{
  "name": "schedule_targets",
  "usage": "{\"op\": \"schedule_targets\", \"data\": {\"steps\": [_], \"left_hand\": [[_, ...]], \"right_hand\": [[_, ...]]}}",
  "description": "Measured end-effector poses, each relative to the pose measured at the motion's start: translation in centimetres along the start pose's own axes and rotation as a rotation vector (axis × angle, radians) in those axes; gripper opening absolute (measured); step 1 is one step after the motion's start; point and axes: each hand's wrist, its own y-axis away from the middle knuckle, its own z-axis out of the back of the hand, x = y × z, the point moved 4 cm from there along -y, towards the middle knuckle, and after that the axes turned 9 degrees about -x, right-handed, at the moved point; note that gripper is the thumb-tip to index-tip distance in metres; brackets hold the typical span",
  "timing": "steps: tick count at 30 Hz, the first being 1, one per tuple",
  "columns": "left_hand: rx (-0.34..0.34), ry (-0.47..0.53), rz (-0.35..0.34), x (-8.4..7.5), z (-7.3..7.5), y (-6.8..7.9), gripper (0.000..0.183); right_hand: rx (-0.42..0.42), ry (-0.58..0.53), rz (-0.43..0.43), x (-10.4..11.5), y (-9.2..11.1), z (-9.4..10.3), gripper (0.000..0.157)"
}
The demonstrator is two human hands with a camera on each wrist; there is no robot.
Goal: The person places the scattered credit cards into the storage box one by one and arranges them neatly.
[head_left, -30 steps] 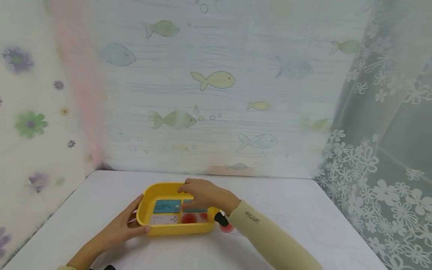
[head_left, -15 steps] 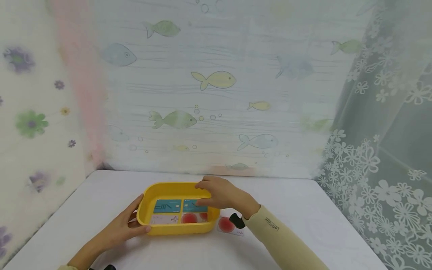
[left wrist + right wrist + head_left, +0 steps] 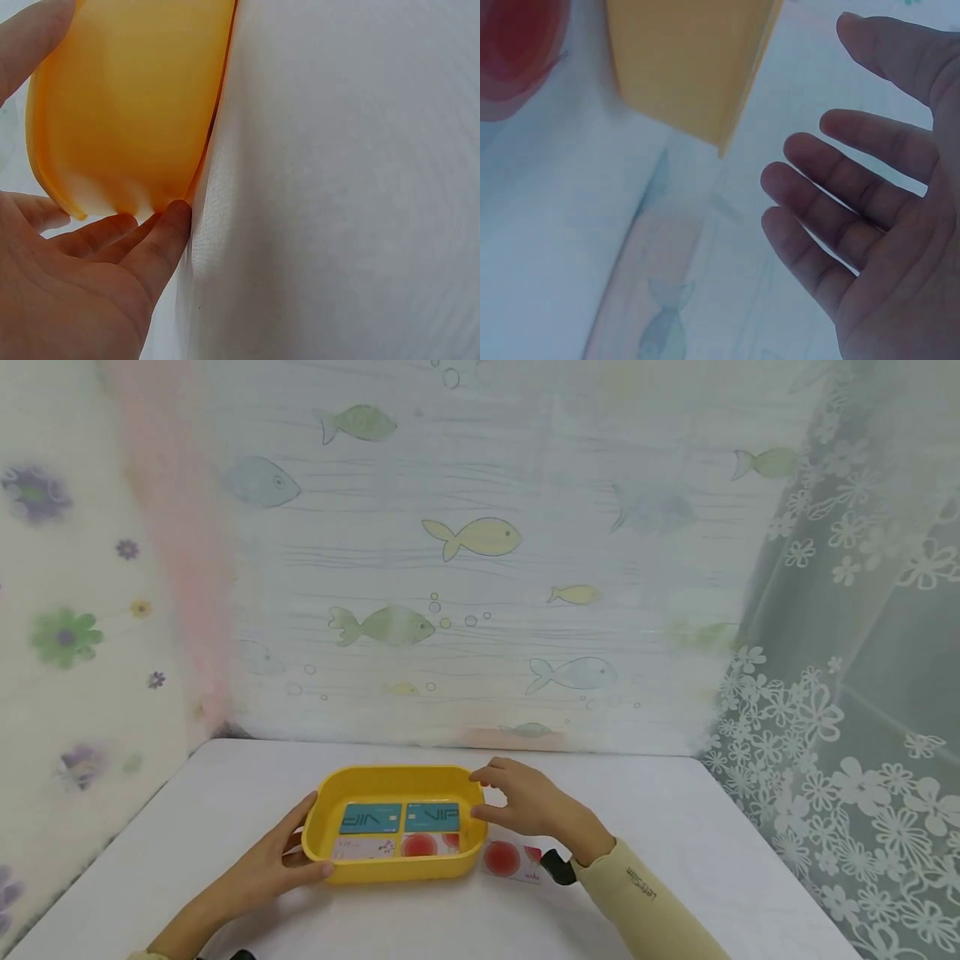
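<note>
A yellow plastic tray (image 3: pixel 405 868) lies on the white table. My left hand (image 3: pixel 262 867) grips its left end, the thumb at the front wall and the fingers along the side; the left wrist view shows fingertips touching the tray wall (image 3: pixel 142 97). Two blue VIP cards (image 3: pixel 371 817) lie at the back of the tray floor, with a pinkish card (image 3: pixel 366 847) and a red-patterned card (image 3: pixel 420 845) in front. My right hand (image 3: pixel 534 802) is at the tray's right end, fingers loosely bent and holding nothing. The right wrist view shows that hand (image 3: pixel 885 225) apart from the tray.
Another red-patterned card (image 3: pixel 512 863) lies on the white table (image 3: pixel 622 810), just outside the tray's right front corner. Behind the table hangs a curtain (image 3: pixel 480 610) printed with fish, and a lace-flower curtain (image 3: pixel 817 735) is at the right.
My right hand has moved from over the cards to the right, out to the tray's right end. The back-right blue card is now uncovered. My left hand and the tray stay in place.
</note>
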Motion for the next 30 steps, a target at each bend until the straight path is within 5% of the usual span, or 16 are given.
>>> {"op": "schedule_targets", "data": {"steps": [16, 30], "left_hand": [[0.019, 0.003, 0.018, 0.3, 0.7, -1.1, 0.101], [0.019, 0.008, 0.020, 0.5, 0.7, -1.1, 0.101]], "right_hand": [[-0.075, -0.057, -0.063, -2.6, 2.7, -0.8, 0.044], [0.074, -0.060, -0.162, -4.3, 3.7, -2.4, 0.052]]}}
